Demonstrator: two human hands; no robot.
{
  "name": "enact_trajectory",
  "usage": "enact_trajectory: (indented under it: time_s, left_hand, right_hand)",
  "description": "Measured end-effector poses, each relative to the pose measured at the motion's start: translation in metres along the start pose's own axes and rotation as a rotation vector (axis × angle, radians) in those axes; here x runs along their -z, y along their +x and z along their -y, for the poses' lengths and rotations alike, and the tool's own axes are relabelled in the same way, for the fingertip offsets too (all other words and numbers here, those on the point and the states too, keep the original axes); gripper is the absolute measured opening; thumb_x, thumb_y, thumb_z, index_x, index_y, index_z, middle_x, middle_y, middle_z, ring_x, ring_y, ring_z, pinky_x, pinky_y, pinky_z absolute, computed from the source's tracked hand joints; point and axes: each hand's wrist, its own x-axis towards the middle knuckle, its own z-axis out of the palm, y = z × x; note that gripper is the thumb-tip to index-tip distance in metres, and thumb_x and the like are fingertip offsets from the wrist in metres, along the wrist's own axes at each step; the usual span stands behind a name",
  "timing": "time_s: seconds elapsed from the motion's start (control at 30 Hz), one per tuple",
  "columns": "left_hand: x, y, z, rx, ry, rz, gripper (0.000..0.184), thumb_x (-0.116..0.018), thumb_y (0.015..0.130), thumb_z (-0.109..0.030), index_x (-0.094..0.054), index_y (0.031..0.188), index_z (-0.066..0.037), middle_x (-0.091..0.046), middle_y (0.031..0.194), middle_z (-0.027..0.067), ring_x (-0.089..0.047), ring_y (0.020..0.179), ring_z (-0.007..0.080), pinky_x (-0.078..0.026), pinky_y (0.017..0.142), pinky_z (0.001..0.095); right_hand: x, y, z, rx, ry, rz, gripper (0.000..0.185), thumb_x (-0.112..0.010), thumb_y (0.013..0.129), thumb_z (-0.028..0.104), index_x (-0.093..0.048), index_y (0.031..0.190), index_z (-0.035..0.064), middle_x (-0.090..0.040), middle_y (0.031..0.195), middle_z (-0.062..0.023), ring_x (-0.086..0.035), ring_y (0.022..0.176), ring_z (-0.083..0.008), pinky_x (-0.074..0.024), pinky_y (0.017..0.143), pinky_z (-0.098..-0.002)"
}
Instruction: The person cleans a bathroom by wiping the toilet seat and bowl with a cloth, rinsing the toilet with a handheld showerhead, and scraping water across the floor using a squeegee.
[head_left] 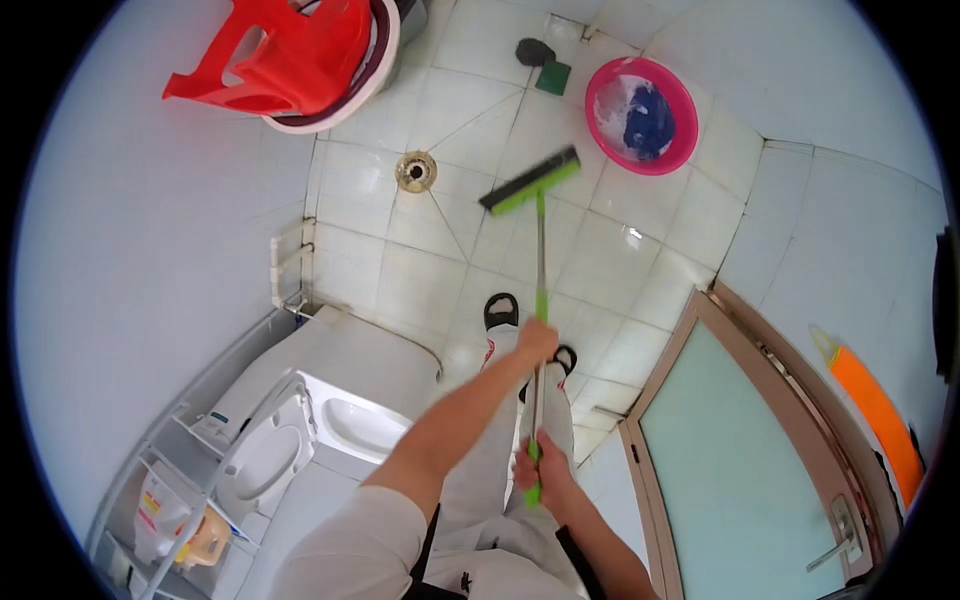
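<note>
A long-handled floor brush [541, 240] with a green head and a dark edge lies across the middle of the view, its head [530, 182] on the wet tiled floor. My left hand [537, 340] is wrapped round the green sleeve partway down the pole. Closer to my body, my right hand [545, 468] grips the green end of the handle. Just beyond the head, to the right, stands a pink basin [684, 140] holding a blue cloth [650, 122] in suds. A round floor drain [416, 172] sits left of the head.
A green scouring pad [553, 77] and a dark grey rag [535, 52] lie near the far wall. A red plastic stool [320, 60] rests in stacked basins at upper left. The toilet [350, 422] and a shelf of bottles [160, 515] stand left, a frosted-glass door [740, 440] right.
</note>
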Motion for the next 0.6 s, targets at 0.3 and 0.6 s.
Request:
enact_trajectory:
  time_s: [0.3, 0.6]
  left_hand:
    - [-0.141, -0.148, 0.065, 0.097, 0.052, 0.117, 0.05, -0.055, 0.084, -0.024, -0.041, 0.119, 0.009, -0.057, 0.108, 0.0335, -0.057, 0.102, 0.0453, -0.044, 0.089, 0.0495]
    - [-0.195, -0.022, -0.077, -0.114, -0.049, 0.096, 0.029, -0.053, 0.084, -0.02, -0.045, 0.096, 0.005, -0.061, 0.079, 0.0259, -0.063, 0.068, 0.0389, -0.052, 0.06, 0.0463]
  right_hand:
    - [0.15, -0.017, -0.139, -0.145, 0.147, -0.183, 0.057, -0.032, 0.093, 0.06, -0.049, 0.07, 0.0105, -0.037, 0.048, -0.0045, -0.037, 0.042, -0.0198, -0.0319, 0.042, -0.0339]
    - [0.211, 0.025, 0.023, 0.281, 0.331, 0.322, 0.044, -0.036, 0.097, 0.049, -0.048, 0.078, 0.0119, -0.039, 0.054, 0.0002, -0.038, 0.045, -0.0113, -0.0297, 0.04, -0.0272]
